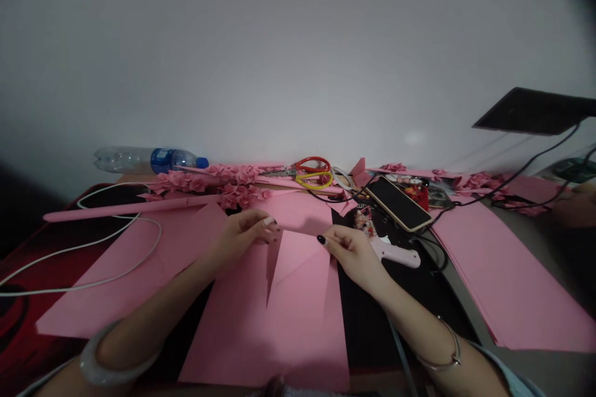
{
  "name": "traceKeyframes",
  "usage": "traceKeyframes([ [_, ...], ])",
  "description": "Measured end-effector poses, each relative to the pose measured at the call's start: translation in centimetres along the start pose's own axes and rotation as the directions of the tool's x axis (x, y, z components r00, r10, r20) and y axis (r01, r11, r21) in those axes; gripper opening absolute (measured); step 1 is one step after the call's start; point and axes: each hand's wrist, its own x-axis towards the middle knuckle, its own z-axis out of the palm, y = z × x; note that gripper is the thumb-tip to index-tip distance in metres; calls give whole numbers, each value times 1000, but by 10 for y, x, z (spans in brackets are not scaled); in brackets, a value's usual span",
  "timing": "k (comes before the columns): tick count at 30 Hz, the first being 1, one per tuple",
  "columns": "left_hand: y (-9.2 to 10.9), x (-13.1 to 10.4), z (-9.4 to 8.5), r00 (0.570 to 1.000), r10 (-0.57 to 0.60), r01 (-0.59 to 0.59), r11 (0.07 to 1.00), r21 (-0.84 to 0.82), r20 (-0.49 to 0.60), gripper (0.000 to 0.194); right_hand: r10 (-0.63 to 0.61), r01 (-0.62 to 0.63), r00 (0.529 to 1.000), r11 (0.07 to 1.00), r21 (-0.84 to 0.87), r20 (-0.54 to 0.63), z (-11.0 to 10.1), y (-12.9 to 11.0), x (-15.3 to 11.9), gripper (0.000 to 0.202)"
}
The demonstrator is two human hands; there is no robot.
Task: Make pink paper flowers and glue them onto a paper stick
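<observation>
A small pink paper piece [300, 267] stands out above a larger pink sheet [265, 347] in the middle. My right hand [351, 251] pinches the small piece at its upper right corner, between thumb and fingers. Just left of its upper left corner is my left hand [249, 232], thumb and fingers curved, with a small gap to the paper; no object shows between the fingertips. A pink glue gun [398, 254] lies to the right of my right hand. Folded pink paper flowers [239, 192] rest behind my left hand.
Scissors with red and yellow handles [314, 175] lie near the wall beside a phone [400, 203]. A plastic bottle [149, 160] is at the back left. Pink sheets [521, 285] sit at the right, another [125, 273] at the left under a white cable [74, 248].
</observation>
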Motion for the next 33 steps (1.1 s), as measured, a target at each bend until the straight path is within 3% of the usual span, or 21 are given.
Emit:
traceKeyframes([
  [6,1,-11,17,969,120,-188,926,328,217,31,25,-31,996,997,68,88,10,1,-2,28],
  [13,-5,-14,23,940,143,-259,890,375,308,33,7,-29,982,993,113,191,19,0,-4,29],
  [19,2,-13,17,935,168,-292,863,411,313,37,53,-76,982,990,121,180,11,2,-1,36],
  [25,3,-9,5,954,165,-261,867,425,249,37,150,-190,978,930,315,147,7,2,2,34],
  [33,4,-9,1,960,153,-237,892,385,235,37,215,-242,970,898,368,114,4,2,1,31],
])
